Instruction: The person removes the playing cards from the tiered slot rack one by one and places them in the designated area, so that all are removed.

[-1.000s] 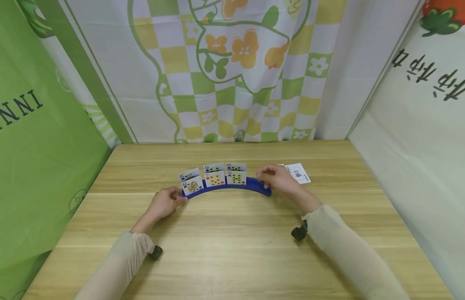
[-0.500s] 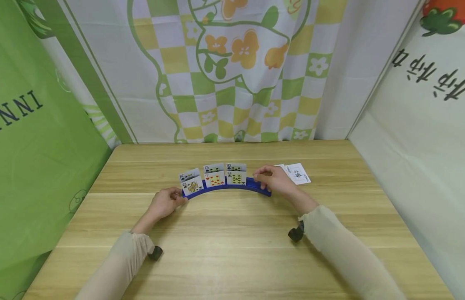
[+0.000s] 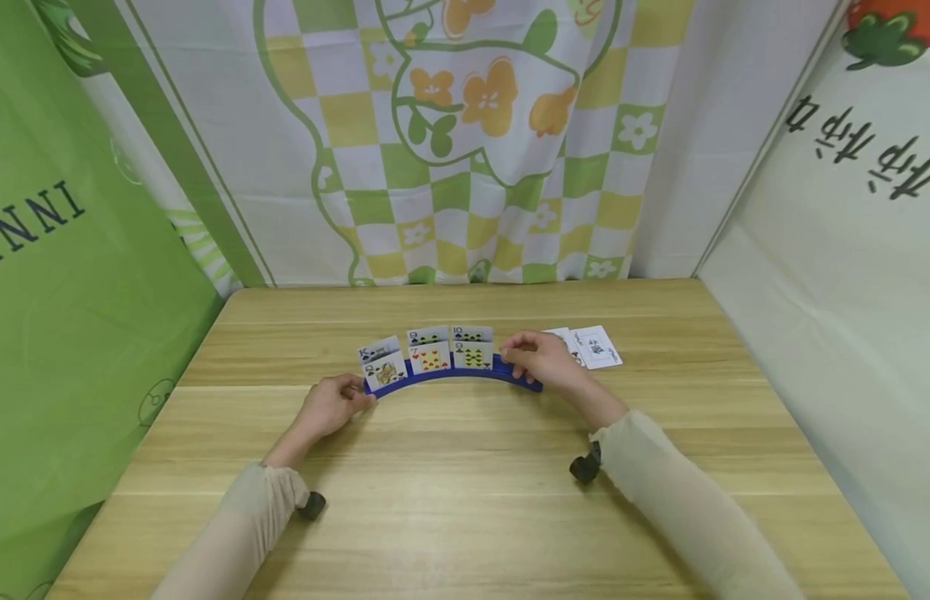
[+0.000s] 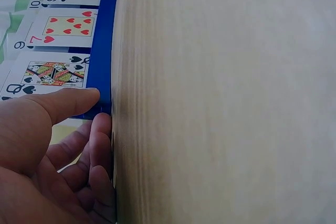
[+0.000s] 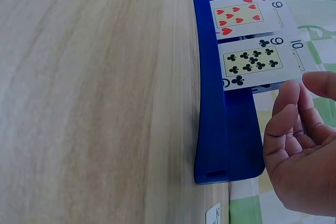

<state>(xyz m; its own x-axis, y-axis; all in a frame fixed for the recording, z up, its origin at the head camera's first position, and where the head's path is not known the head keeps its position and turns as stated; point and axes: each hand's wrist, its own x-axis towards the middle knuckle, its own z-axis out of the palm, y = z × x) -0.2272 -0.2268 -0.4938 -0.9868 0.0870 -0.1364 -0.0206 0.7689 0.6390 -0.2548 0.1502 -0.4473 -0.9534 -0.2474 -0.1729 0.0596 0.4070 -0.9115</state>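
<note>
A curved blue card holder (image 3: 472, 372) stands on the table with playing cards in two rows. Its front row shows a queen of spades (image 4: 55, 72), a seven of hearts (image 4: 63, 29) and a nine of clubs (image 5: 252, 62). Behind them rise a king (image 3: 375, 348), a nine (image 3: 427, 335) and a ten (image 3: 471, 333). The left hand (image 3: 333, 406) pinches the holder's left end, thumb on the front. Over the holder's bare right part hovers the right hand (image 3: 543, 360), its fingers loosely bent beside the ten's edge. No card shows between its fingers.
Loose cards (image 3: 598, 347) lie face up on the wooden table (image 3: 465, 500) behind the right hand, partly overlapping. A patterned curtain (image 3: 480, 192) hangs along the table's back edge, with cloth walls on both sides.
My right hand has shifted slightly left along the holder, toward the ten and nine of clubs, uncovering more of the loose cards. The left hand and holder have stayed put.
</note>
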